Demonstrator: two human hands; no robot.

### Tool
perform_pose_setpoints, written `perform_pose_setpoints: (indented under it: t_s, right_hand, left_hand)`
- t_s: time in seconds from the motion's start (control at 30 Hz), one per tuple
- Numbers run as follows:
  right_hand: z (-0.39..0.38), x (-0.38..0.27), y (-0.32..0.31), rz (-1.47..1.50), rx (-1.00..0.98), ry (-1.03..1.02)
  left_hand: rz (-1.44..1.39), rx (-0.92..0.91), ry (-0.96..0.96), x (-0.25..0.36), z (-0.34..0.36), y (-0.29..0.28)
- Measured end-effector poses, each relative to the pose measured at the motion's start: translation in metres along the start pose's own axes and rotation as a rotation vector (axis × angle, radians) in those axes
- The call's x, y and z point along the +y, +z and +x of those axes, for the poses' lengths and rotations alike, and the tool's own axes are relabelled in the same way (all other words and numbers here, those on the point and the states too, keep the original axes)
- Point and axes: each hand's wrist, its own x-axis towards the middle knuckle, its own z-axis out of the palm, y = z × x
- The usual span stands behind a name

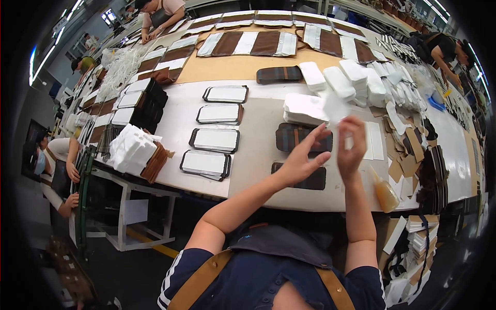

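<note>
My right hand (352, 147) is raised over the table with its fingers curled together. From its fingertips a thin white padding sheet (336, 107) stands up, smeared by motion. To its left, my left hand (306, 159) reaches forward with fingers apart and nothing in it. Beneath and behind the left hand lies a dark plaid panel (290, 136) with rounded corners, partly covered by the fingers. A second dark panel (314, 181) lies closer to me, partly hidden by the left hand. Just beyond, a stack of white padding sheets (302, 106) rests on the table.
Four small stacks of white-topped, dark-edged panels (214, 138) form a column on the left. More white padding stacks (356, 75) stand at the back right. A bottle of amber liquid (385, 195) lies near the front edge beside cardboard scraps (408, 164). Co-workers (163, 15) work around.
</note>
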Motion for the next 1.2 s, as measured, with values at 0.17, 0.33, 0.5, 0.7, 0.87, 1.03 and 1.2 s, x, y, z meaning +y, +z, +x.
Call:
perform_pose_setpoints:
  t_s: [0.17, 0.33, 0.5, 0.7, 0.87, 1.03, 1.2]
  right_hand:
    - [-0.038, -0.033, 0.003, -0.145, -0.274, -0.201]
    - [-0.057, -0.042, -0.008, 0.034, -0.119, 0.149]
    - [-0.067, -0.028, -0.014, 1.227, -0.262, 1.182]
    - [-0.085, -0.016, -0.028, 1.050, -0.325, 1.155]
    - [-0.092, -0.024, -0.034, 0.544, -0.265, 0.929]
    - [-0.112, -0.015, -0.041, 0.346, -0.334, 0.872]
    - [-0.129, -0.011, -0.040, 0.148, -0.357, 0.754]
  left_hand:
    - [-0.440, 0.291, -0.361, 0.008, -0.026, 0.007]
    - [-0.504, 0.435, -0.413, 0.018, -0.040, -0.008]
    - [-0.594, 0.366, -0.374, 0.023, -0.046, -0.007]
    - [-0.590, 0.375, -0.438, 0.022, -0.053, -0.010]
    - [0.097, 0.241, -0.557, -0.006, -0.073, -0.043]
    - [0.881, 0.167, -0.157, -0.022, -0.097, -0.063]
    - [0.915, 0.247, -0.122, -0.031, -0.113, -0.066]
